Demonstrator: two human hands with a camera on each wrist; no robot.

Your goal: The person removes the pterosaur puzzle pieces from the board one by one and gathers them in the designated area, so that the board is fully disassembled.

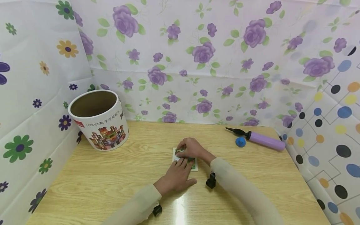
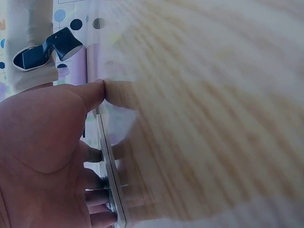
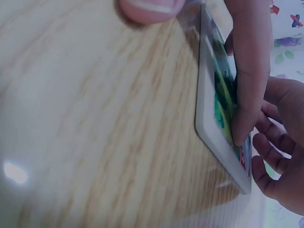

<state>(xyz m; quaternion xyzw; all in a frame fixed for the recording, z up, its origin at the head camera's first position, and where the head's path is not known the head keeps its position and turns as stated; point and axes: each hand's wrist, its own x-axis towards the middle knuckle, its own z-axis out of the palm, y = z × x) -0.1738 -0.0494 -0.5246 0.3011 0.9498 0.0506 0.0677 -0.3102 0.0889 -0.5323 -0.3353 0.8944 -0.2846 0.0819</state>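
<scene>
A small flat board [image 1: 196, 168] with a white frame and a green picture lies on the table. My left hand [image 1: 178, 176] reaches onto it from the near side, fingers fairly straight on the picture and thumb out to the right. In the left wrist view its palm [image 2: 42, 137] faces the camera, fingertips at the board's edge [image 2: 114, 180]. My right hand [image 1: 192, 148] bends over the board's far side. In the right wrist view its curled fingers [image 3: 270, 166] come beside the board [image 3: 209, 109]; I cannot tell whether they pinch anything. A left finger [image 3: 249, 80] presses the picture.
A large white bucket [image 1: 122, 137] printed with coloured blocks stands at the back left. At the back right lie a purple hand pump [image 1: 265, 140] with a black nozzle and a small blue object [image 1: 240, 142]. Patterned cloth [image 1: 180, 72] walls in the wooden table [image 1: 112, 175].
</scene>
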